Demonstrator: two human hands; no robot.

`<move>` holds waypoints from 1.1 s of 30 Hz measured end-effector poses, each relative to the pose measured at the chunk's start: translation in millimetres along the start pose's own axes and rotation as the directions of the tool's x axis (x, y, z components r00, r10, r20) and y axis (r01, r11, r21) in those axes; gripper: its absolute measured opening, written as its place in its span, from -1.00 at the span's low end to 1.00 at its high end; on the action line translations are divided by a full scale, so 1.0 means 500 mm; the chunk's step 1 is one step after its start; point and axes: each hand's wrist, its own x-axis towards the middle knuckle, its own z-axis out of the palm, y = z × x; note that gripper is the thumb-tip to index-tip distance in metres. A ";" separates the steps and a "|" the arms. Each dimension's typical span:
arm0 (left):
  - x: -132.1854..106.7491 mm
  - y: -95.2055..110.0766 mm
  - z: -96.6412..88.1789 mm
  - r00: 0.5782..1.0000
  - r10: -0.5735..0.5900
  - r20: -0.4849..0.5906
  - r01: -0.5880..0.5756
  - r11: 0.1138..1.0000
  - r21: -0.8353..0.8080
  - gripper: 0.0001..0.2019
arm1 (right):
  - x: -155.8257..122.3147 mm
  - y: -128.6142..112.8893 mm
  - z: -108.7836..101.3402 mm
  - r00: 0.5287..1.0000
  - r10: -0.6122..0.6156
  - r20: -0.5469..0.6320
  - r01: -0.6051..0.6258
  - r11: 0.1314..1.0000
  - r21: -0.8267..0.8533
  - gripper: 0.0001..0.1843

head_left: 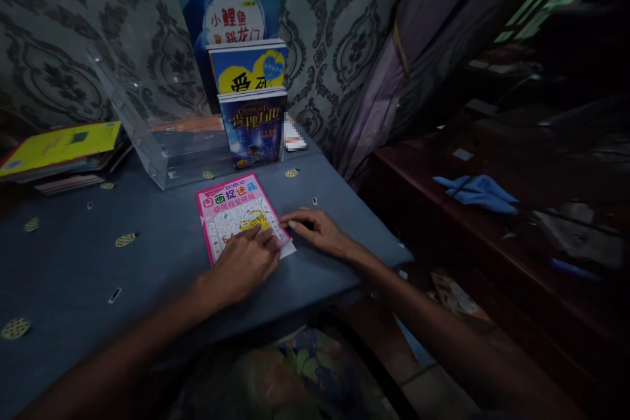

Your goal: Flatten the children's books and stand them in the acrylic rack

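Note:
A pink-bordered children's picture book (231, 203) lies on the blue tablecloth, a cartoon tiger and Chinese lettering on its cover. My left hand (246, 262) rests on the lower part of the cover, fingers laid over it and partly hiding the picture. At the book's right edge is my right hand (319, 230), thumb and forefinger drawn together against the edge. A white sheet corner (287, 250) sticks out from under the book's lower right.
Behind stand upright books (253, 131) beside a clear acrylic holder (160, 167). A pile of books (63, 147) lies at left. A purple curtain (378, 72) hangs at right, above a dark red cabinet (418, 177) bearing a blue cloth (475, 192). The tablecloth (162, 262) has pineapple prints.

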 end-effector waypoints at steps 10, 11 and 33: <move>-0.001 0.004 0.000 1.000 0.018 -0.006 -0.017 0.998 0.057 -0.72 | -0.062 -0.028 0.007 0.994 -0.105 -0.033 0.103 0.993 -0.049 -0.73; -0.001 0.005 0.001 1.000 0.021 -0.021 -0.020 0.998 0.058 -0.73 | -0.066 -0.031 0.007 0.991 -0.128 -0.033 0.126 0.990 -0.056 -0.73; 0.086 -0.099 0.040 0.963 0.066 -0.260 -0.065 0.998 0.013 -0.67 | -0.098 -0.045 0.028 0.951 -0.310 -0.007 0.289 0.893 -0.345 -0.65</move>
